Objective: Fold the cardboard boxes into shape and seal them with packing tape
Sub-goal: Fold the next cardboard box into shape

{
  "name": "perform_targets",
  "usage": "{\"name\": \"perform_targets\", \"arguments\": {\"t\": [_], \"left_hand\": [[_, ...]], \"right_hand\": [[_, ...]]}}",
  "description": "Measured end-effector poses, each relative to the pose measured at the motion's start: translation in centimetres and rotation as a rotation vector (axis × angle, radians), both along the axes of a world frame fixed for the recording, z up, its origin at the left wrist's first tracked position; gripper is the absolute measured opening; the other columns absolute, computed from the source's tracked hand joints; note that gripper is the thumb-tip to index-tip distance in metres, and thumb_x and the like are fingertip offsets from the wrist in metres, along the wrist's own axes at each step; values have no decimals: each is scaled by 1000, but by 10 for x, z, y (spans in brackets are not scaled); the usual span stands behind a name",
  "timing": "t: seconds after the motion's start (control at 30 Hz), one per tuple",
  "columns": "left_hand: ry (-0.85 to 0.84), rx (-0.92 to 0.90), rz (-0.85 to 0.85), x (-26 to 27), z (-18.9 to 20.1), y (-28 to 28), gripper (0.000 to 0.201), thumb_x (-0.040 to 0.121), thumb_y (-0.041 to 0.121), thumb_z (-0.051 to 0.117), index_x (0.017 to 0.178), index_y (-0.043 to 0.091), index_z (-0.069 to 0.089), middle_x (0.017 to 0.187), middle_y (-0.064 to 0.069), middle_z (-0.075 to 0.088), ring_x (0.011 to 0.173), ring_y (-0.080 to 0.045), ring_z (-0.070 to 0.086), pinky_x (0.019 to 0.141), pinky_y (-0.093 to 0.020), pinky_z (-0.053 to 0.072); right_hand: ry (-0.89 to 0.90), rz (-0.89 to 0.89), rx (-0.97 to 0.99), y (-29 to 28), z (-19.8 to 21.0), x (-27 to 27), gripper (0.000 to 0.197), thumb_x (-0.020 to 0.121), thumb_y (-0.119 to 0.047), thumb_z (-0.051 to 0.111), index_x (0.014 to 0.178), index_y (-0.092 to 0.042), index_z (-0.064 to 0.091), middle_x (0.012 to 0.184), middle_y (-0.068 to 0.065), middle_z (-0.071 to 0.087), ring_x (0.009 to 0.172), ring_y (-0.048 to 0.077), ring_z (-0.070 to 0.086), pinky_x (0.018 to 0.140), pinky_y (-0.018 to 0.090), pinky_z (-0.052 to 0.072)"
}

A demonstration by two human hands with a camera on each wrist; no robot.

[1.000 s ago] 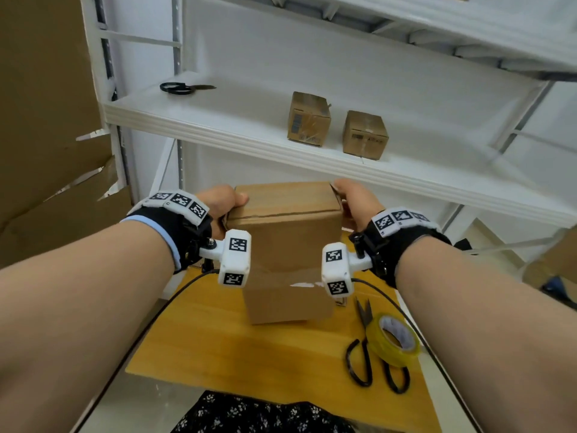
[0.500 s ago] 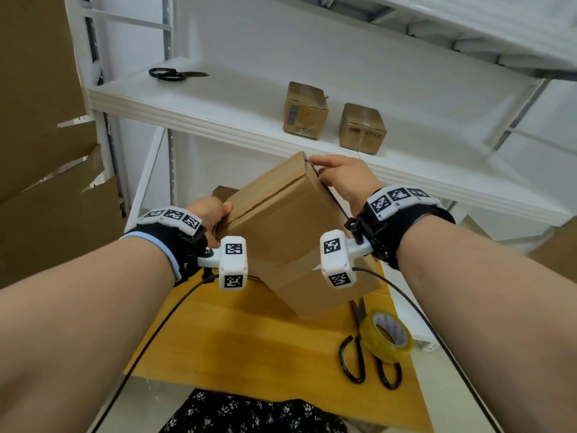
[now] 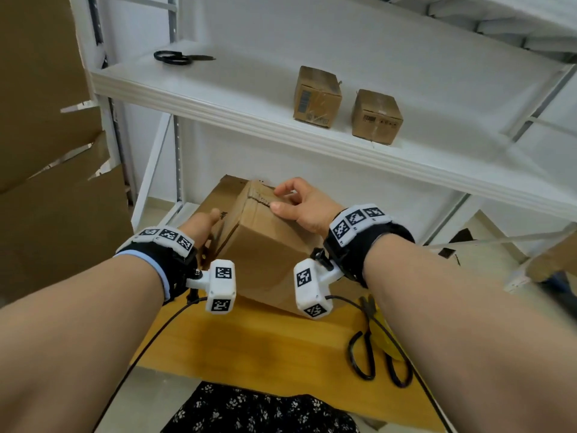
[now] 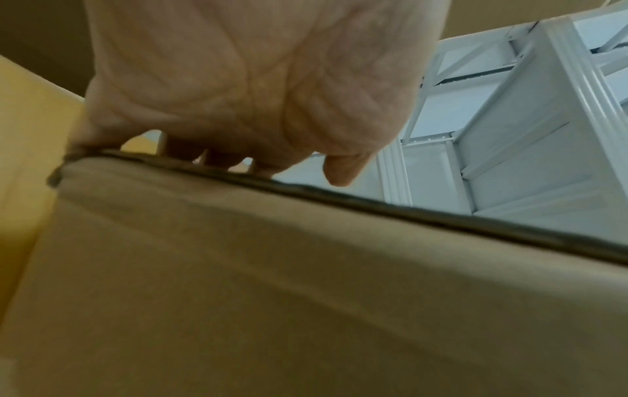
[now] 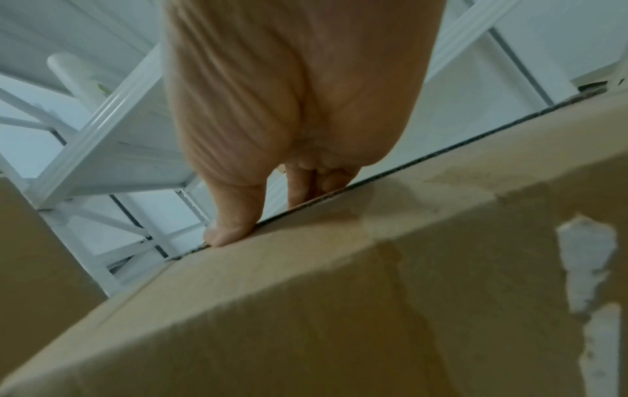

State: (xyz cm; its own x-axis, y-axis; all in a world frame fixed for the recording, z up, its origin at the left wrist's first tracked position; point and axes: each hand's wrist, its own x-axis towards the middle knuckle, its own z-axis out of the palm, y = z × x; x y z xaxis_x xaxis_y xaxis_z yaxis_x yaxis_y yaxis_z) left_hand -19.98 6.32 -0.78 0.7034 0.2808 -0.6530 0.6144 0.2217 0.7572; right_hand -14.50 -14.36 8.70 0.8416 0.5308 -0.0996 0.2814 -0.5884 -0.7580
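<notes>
A brown cardboard box lies tilted over the wooden table, its seamed end turned to the left. My left hand grips that left end, with the fingers curled over its edge. My right hand holds the upper right edge, thumb on the near face and fingers over the far side. Old tape marks show on the box side. A yellow tape roll lies on the table at the right, partly hidden by my right wrist camera and cable.
Black scissors lie beside the tape roll. The white shelf above holds two small sealed boxes and another pair of scissors. Large cardboard sheets lean at the left.
The box stood upright a second ago and has been tipped over to the left. My right hand rose over its upper edge while my left hand dropped with the seamed end.
</notes>
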Motion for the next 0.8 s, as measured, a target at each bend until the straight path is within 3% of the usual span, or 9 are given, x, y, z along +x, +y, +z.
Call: {"name": "perform_targets", "arguments": {"t": [0.1,0.17,0.23,0.3,0.4,0.47,0.53,0.67,0.8], "left_hand": [[-48,-67,-91,-5,-2,15,96,68,79,45,135,10,51,136,-22,52,123,-44,50,108,-57,32],[-107,-128,-91,-15,11,16,80,74,77,51,123,14,58,126,-8,59,113,-33,56,102,-48,39],[-165,-132,-122,-24,25,13,68,84,64,58,131,15,56,128,-10,63,112,-35,61,96,-48,48],[-211,-57,-204,-26,29,9,70,89,41,66,148,15,40,140,-12,53,116,-34,57,90,-43,49],[-249,194,-379,-24,31,2,101,77,16,80,157,26,19,157,-4,28,132,-31,42,100,-40,45],[-204,476,-515,-21,36,-5,112,61,26,89,153,34,25,155,0,31,131,-28,44,106,-44,44],[-170,706,-612,-18,41,-10,105,62,31,89,150,36,31,149,1,36,131,-25,43,109,-45,41],[-125,809,-651,-11,46,-11,92,68,29,87,144,37,36,134,-1,49,119,-25,50,105,-44,44],[-106,848,-672,-8,44,-9,93,68,34,87,144,40,33,135,-2,45,121,-27,48,107,-47,41]], "right_hand": [[-46,27,-80,13,-9,-5,32,90,-38,69,118,-32,55,116,-9,61,103,14,61,79,26,47],[-106,51,-212,20,-22,-9,32,90,-33,69,119,-30,55,122,-5,61,107,16,61,84,27,47],[-187,29,-303,25,-35,-13,28,91,-30,68,116,-28,57,117,-3,62,106,19,62,84,28,47],[-224,1,-286,27,-42,-13,23,91,-30,67,112,-26,59,109,-4,63,101,19,62,81,28,46],[-231,6,-279,25,-42,-13,21,92,-31,67,111,-26,59,108,-5,63,98,17,61,79,27,43],[-233,7,-280,24,-41,-13,21,92,-31,66,112,-27,58,110,-5,64,98,17,61,79,27,44],[-223,9,-274,21,-41,-14,20,94,-30,64,113,-27,58,111,-4,63,101,17,61,81,28,45],[-160,46,-266,10,-31,-13,26,94,-32,64,118,-28,56,118,-7,61,108,15,59,87,27,44],[-75,75,-391,-8,-19,-6,52,88,-42,71,135,-32,49,135,-6,56,120,17,55,96,29,41]]}}
